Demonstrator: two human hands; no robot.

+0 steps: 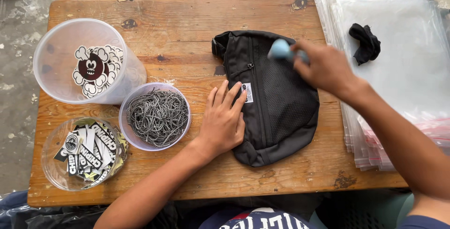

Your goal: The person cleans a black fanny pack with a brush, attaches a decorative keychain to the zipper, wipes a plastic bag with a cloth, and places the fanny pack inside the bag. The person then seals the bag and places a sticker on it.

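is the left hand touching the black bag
Touching. The head view shows the left hand lying flat with its palm and fingers pressed on the left edge of the black waist bag, with no gap between them.

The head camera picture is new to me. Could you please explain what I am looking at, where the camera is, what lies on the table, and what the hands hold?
There is no machine here: a person works with two bare hands. The single camera sits on the person's head and looks down, so the arms enter from the bottom edge.

On the wooden table lies a black bag with a zip and a mesh front. The left hand rests flat on the bag's left edge. The right hand holds a small light blue object over the top of the bag; it is blurred, so I cannot tell what it is.

At the left stand three clear tubs: a tall one with round stickers, a small one with ball chains, and a low one with black and white stickers. At the right lies a stack of clear plastic bags with a black cloth piece on top.
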